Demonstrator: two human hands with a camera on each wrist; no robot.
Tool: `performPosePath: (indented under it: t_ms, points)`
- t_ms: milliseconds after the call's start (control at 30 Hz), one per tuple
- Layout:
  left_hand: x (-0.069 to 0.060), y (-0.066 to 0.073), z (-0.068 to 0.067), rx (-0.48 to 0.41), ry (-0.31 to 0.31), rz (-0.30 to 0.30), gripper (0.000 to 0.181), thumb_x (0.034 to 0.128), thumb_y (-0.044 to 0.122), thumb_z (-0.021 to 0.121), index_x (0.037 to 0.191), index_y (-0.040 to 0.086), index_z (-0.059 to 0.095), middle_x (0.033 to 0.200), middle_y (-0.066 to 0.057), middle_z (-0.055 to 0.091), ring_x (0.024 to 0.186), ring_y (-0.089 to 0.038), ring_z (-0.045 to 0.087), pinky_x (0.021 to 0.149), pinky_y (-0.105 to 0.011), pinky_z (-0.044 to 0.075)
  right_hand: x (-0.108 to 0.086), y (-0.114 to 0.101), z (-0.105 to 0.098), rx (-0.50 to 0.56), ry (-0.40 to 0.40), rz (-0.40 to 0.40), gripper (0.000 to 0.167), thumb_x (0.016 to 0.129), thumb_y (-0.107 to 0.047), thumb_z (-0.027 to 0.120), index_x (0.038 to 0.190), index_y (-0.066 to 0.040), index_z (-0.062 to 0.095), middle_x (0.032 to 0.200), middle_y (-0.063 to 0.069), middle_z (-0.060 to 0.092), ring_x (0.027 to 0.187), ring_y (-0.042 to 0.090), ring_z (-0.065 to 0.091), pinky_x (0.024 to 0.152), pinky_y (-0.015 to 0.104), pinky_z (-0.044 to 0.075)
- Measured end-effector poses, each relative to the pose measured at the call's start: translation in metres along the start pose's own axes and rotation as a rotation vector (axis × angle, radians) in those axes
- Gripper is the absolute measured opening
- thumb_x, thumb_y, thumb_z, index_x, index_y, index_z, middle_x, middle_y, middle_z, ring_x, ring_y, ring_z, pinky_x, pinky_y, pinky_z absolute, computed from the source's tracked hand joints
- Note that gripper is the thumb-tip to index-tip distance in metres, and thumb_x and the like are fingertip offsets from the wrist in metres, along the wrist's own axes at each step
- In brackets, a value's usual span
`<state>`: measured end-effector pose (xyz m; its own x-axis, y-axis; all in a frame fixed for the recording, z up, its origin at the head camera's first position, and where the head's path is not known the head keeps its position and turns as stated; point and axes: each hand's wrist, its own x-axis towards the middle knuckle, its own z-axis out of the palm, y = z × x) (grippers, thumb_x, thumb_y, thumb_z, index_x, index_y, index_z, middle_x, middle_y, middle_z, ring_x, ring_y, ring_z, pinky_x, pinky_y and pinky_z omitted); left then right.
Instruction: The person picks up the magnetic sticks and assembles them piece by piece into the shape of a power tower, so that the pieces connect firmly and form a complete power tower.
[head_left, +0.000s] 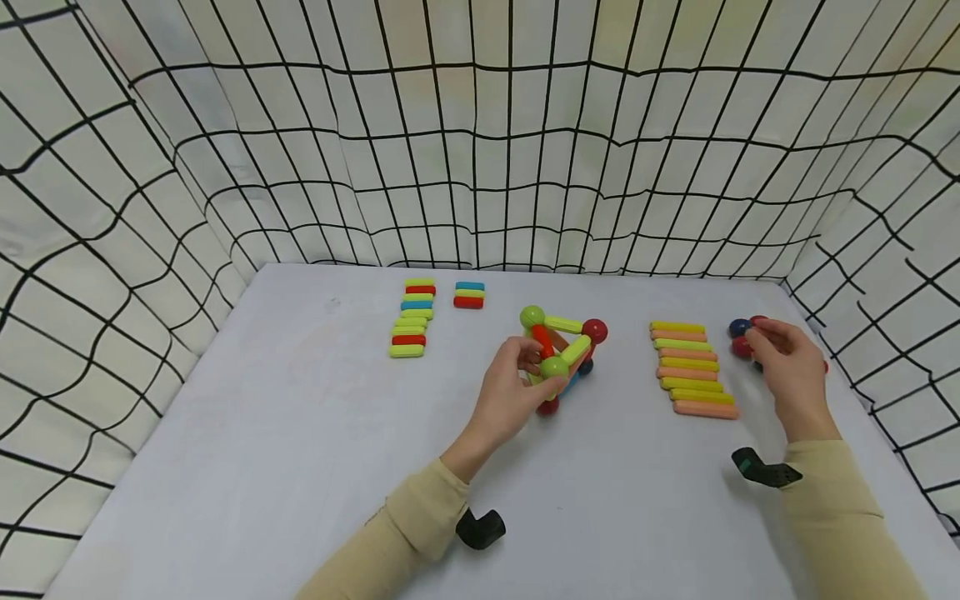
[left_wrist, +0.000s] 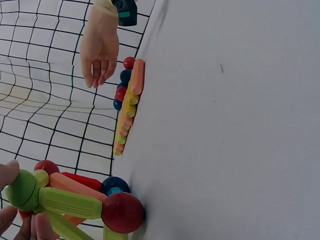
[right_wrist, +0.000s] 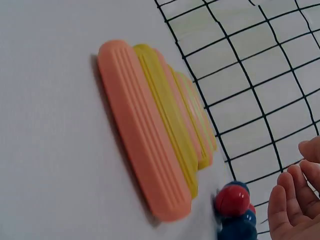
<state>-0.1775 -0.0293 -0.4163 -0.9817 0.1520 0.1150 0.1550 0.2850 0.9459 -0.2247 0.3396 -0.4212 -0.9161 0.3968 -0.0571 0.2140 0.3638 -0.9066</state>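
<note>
My left hand (head_left: 512, 390) holds a ball-and-stick frame by one of its green balls (head_left: 554, 368). In the left wrist view the thumb and fingers lie about that green ball (left_wrist: 22, 190). Green, red, orange and blue sticks run between the frame's green, red and blue balls, such as the red ball (left_wrist: 123, 212). Over a group of loose red and blue balls (head_left: 741, 347) hovers my right hand (head_left: 795, 375). Its fingers (right_wrist: 289, 192) are loosely bent, and nothing shows between them. The hand hides part of that group in the head view.
Left of my right hand lies a row of long yellow, orange and green sticks (head_left: 688, 363). Short sticks (head_left: 413, 322) form a column at the back left, beside a smaller stack of short sticks (head_left: 469, 295). Black netting (head_left: 510, 167) surrounds the white table (head_left: 300, 467).
</note>
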Motion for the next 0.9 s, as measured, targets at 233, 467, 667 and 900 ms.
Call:
performPosePath:
  t_ms: [233, 467, 667, 900]
  points:
    - [-0.001, 0.001, -0.001, 0.094, 0.005, 0.108, 0.03, 0.0882, 0.017, 0.073, 0.113, 0.008, 0.058, 0.104, -0.003, 0.053, 0.095, -0.018, 0.054, 0.07, -0.022, 0.052, 0.001, 0.022, -0.021, 0.041, 0.019, 0.059, 0.045, 0.097, -0.034, 0.059, 0.136, -0.013, 0.05, 0.103, -0.017, 0.05, 0.091, -0.001, 0.051, 0.071, 0.004, 0.046]
    - [0.003, -0.005, -0.015, 0.116, 0.028, 0.138, 0.031, 0.0896, 0.013, 0.069, 0.118, 0.007, 0.059, 0.108, -0.004, 0.056, 0.097, -0.015, 0.054, 0.07, -0.023, 0.052, -0.001, 0.031, -0.02, 0.045, 0.027, 0.072, 0.046, 0.097, -0.032, 0.06, 0.136, -0.011, 0.05, 0.102, -0.017, 0.05, 0.091, -0.002, 0.051, 0.069, 0.002, 0.045]
    - [0.015, -0.013, -0.039, 0.134, 0.034, 0.132, 0.031, 0.0918, 0.011, 0.066, 0.122, 0.007, 0.059, 0.115, -0.004, 0.059, 0.103, -0.017, 0.056, 0.076, -0.026, 0.053, -0.006, 0.029, -0.011, -0.011, 0.025, 0.053, 0.046, 0.097, -0.035, 0.059, 0.134, -0.01, 0.051, 0.104, -0.017, 0.048, 0.091, -0.003, 0.05, 0.071, 0.002, 0.045]
    - [0.029, -0.03, -0.077, 0.131, 0.046, 0.105, 0.036, 0.0953, 0.012, 0.064, 0.129, 0.005, 0.055, 0.126, -0.009, 0.06, 0.114, -0.025, 0.057, 0.096, -0.038, 0.05, -0.024, 0.008, 0.01, -0.139, -0.091, -0.047, 0.06, 0.097, -0.048, 0.052, 0.144, -0.012, 0.044, 0.128, 0.002, 0.053, 0.104, 0.009, 0.052, 0.083, 0.009, 0.045]
